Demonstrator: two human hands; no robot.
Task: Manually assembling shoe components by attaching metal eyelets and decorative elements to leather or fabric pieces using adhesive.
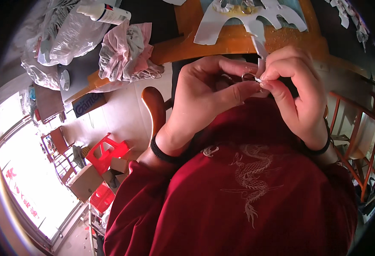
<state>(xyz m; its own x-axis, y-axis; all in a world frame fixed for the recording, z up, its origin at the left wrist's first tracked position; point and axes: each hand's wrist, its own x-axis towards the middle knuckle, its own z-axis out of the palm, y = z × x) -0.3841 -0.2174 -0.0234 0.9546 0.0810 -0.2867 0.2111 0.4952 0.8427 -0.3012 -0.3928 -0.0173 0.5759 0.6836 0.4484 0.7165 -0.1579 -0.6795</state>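
Observation:
Close to my body, just off the table's near edge, both hands meet over a small metal ring [247,75]. My left hand [211,87] is closed, thumb and fingers pinching at the ring. The thumb and forefinger of my right hand [297,85] pinch a small white tip next to the ring. A narrow white strip [259,45] hangs down to my fingers from the table. It seems to belong to a white cut-out piece [206,33] with several curved arms. More metal rings [246,7] lie on that piece. My fingers hide part of the ring.
Left on the wood-edged table [166,50] lie a crumpled pink and grey cloth [125,53], a white bottle [106,13] and clear plastic bags [74,40]. White scraps [345,15] sit at the far right. A chair [153,106], red stools [106,151] and cardboard boxes [86,182] stand around.

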